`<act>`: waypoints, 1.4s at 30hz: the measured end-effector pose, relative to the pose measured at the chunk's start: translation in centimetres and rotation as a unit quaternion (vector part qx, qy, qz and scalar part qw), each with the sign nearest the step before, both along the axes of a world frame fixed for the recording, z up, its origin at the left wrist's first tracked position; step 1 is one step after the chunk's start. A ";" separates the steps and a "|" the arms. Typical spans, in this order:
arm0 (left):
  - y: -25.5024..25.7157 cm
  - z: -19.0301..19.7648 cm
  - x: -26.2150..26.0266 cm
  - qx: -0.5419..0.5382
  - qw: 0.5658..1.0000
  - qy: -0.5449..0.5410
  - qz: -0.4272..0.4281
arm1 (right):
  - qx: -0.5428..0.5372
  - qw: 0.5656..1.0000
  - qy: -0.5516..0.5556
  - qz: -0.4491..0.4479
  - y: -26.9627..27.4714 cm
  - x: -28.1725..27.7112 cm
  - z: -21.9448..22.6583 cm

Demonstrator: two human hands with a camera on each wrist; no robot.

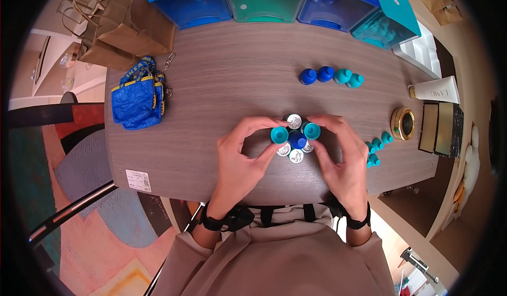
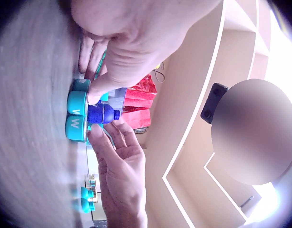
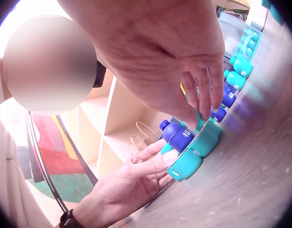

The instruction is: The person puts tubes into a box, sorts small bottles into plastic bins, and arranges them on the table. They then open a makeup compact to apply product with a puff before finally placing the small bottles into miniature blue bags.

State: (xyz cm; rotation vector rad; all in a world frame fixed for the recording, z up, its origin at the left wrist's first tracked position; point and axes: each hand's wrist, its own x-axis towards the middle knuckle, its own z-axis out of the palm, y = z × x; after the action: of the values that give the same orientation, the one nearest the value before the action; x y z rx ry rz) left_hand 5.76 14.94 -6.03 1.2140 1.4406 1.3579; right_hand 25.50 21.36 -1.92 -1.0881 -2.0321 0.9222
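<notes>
Near the table's front edge stands a cluster of teal cylinders point(image 2: 76, 127) with round white printed tops point(image 1: 297, 156). A small dark-blue bottle point(image 1: 298, 140) stands upright on the middle of them. At its left my left hand point(image 1: 240, 156) pinches a small teal bottle point(image 1: 279, 135) between thumb and index finger. On the other side my right hand point(image 1: 343, 161) pinches a matching teal bottle point(image 1: 312, 131) the same way. Both pinched bottles sit at the level of the blue one, over the cylinders. In the wrist views the fingers partly hide them.
Behind the cluster, blue bottles point(image 1: 308, 76) and teal bottles point(image 1: 343, 76) form a row. More teal bottles point(image 1: 387, 137) stand at right near a gold-rimmed jar point(image 1: 403, 124). Clear-fronted bins point(image 1: 266, 3) line the back. A blue bag point(image 1: 138, 98) lies at left.
</notes>
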 end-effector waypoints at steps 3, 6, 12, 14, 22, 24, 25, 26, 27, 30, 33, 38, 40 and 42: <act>0.0 0.0 0.0 -0.005 1.000 0.000 -0.001 | 0.003 1.000 -0.005 0.001 0.0 0.1 0.0; 0.0 0.1 0.0 -0.007 1.000 0.016 -0.006 | -0.001 1.000 -0.006 -0.001 0.0 0.1 -0.1; -0.3 0.1 -0.1 -0.006 1.000 0.023 -0.010 | 0.001 1.000 -0.011 0.001 0.0 0.2 -0.1; -0.5 -0.1 -0.1 -0.004 1.000 0.018 -0.010 | -0.001 1.000 -0.009 -0.002 0.0 0.1 -0.1; -0.9 -0.4 0.2 0.017 1.000 0.014 -0.009 | 0.052 0.997 -0.053 -0.025 -0.9 1.8 1.6; -1.1 -0.6 0.3 0.035 0.999 -0.004 0.008 | 0.069 0.994 -0.075 -0.042 -1.6 3.4 2.1; -1.1 -0.7 0.4 0.050 0.998 -0.025 0.030 | 0.067 0.989 -0.101 -0.086 -1.9 4.7 2.2; -1.2 -0.7 0.3 0.050 0.998 -0.028 0.027 | 0.065 0.981 -0.126 -0.130 -2.0 6.0 2.2; -1.5 -0.4 0.2 0.080 0.995 0.031 0.060 | 0.062 0.976 -0.134 -0.158 -1.9 7.3 2.1; -3.5 1.2 0.5 0.102 0.980 0.116 0.129 | 0.052 0.963 -0.158 -0.211 -1.8 10.9 1.4; -5.9 2.4 1.7 0.159 0.971 0.162 0.082 | 0.088 0.940 -0.237 -0.229 -1.7 12.0 0.6; -4.3 3.2 10.0 0.112 0.977 0.128 -0.127 | 0.065 0.945 -0.250 -0.202 -1.6 12.5 -0.6; -3.1 2.1 13.0 0.114 0.968 0.177 -0.138 | 0.085 0.945 -0.253 -0.189 -1.4 12.7 -0.7; -1.8 0.9 14.8 0.114 0.956 0.224 -0.152 | 0.029 0.950 -0.235 -0.203 -1.6 13.0 -0.6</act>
State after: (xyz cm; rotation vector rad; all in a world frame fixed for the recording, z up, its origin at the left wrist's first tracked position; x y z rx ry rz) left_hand 20.54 13.11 -5.10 1.9053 1.3371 1.0987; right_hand 38.48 19.79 -2.49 -1.7363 -2.0533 0.4140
